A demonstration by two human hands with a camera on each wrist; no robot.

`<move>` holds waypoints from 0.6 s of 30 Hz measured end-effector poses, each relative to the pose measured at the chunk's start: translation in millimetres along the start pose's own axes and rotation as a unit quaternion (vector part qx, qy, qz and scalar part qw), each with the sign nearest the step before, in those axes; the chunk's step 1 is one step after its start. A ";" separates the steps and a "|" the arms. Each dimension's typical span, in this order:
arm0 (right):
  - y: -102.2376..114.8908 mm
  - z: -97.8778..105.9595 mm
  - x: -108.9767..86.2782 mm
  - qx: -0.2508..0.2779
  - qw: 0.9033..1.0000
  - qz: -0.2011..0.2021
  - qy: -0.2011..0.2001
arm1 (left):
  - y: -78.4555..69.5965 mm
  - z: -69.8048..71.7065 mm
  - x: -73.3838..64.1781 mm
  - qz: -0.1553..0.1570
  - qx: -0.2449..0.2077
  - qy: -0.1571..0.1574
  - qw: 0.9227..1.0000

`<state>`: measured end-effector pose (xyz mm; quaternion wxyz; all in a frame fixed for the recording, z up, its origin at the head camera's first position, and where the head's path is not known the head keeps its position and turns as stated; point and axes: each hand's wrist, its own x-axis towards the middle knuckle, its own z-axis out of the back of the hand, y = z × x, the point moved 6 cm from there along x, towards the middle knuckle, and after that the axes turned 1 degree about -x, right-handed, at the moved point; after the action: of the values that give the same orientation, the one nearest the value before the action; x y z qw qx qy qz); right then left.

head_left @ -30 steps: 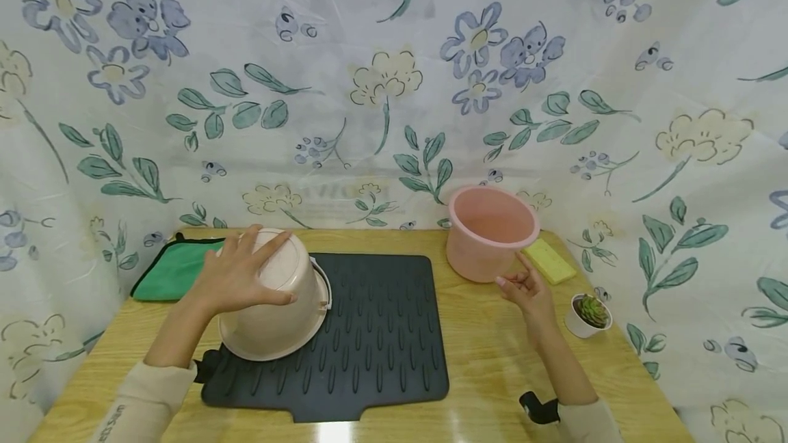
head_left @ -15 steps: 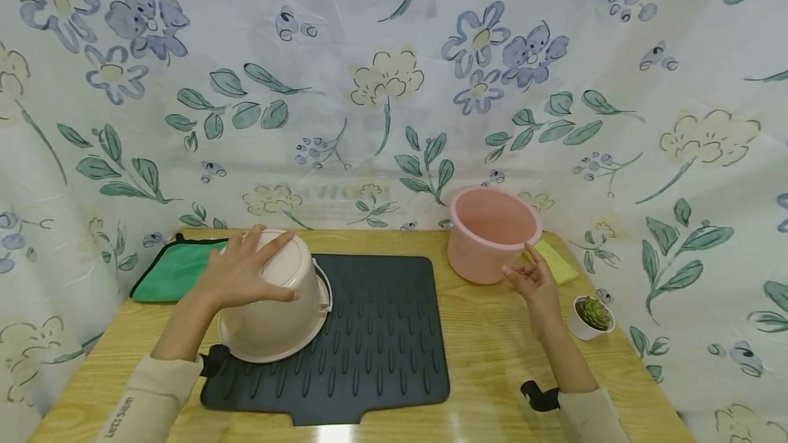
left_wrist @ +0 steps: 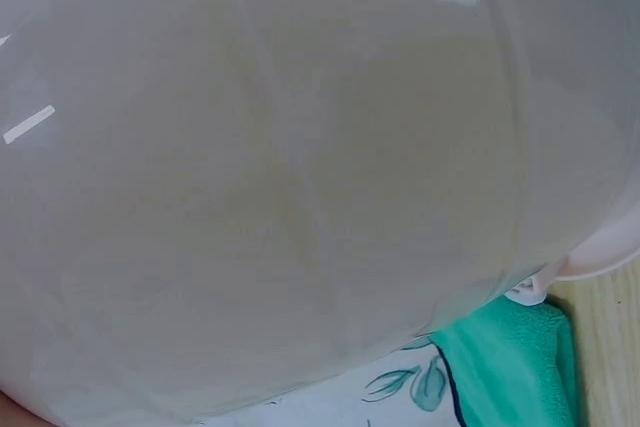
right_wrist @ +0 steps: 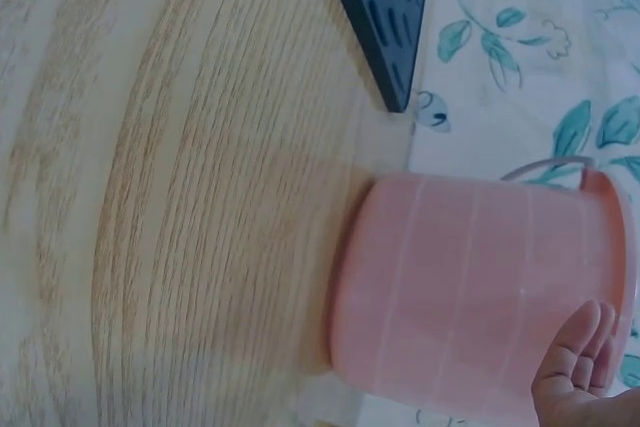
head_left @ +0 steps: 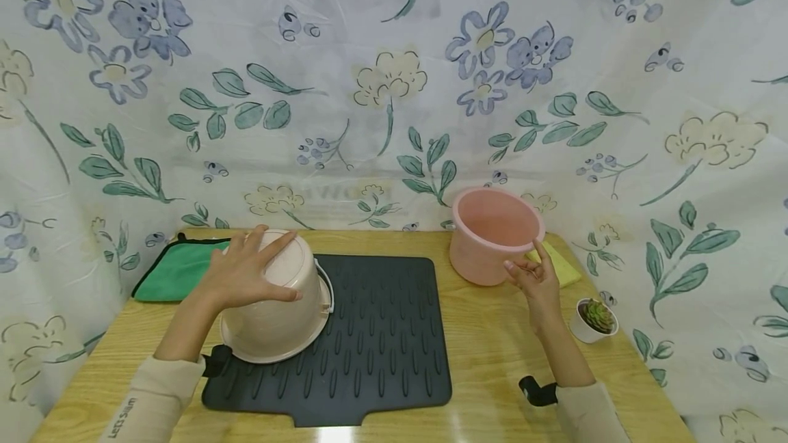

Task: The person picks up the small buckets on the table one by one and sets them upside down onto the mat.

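Observation:
My left hand [head_left: 249, 275] lies spread over the base of an upside-down beige bucket [head_left: 273, 330], thumb and fingers straight across it. Rim down, that bucket stands on a dark ridged mat [head_left: 388, 340], its white handle loop at the right side. In the left wrist view the bucket's wall [left_wrist: 300, 177] fills most of the picture. An upright pink bucket [head_left: 477, 262] sits at the back right of the table. Beside it is my right hand [head_left: 537, 289], index fingertip right at the rim and the other fingers loosely bent near the wall [right_wrist: 450, 287].
A green cloth [head_left: 175, 272] with a black edge lies at the back left. Behind the pink bucket is a yellow cloth [head_left: 561, 265]. A small potted succulent [head_left: 594, 320] stands at the right table edge. A flowered curtain [head_left: 369, 122] hangs behind the table.
My right hand has moved slightly up and to the right, its index fingertip now nearer the pink bucket's rim. The left hand and the beige bucket have stayed in place.

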<state>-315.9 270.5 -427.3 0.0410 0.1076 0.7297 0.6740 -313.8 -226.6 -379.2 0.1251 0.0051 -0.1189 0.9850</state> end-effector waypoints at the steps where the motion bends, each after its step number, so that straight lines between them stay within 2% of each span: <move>1: -0.1 -0.1 0.4 0.002 1.000 0.000 0.000 | 0.1 -0.1 0.0 0.001 0.001 0.001 1.000; 18: -2.2 -0.8 14.1 0.043 0.999 -0.011 -0.025 | -1.3 1.5 -0.9 0.003 -0.001 0.006 1.000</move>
<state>-330.0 272.6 -428.2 0.0618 0.1176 0.7576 0.6390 -312.6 -226.0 -377.5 0.1231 -0.0011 -0.1186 0.9853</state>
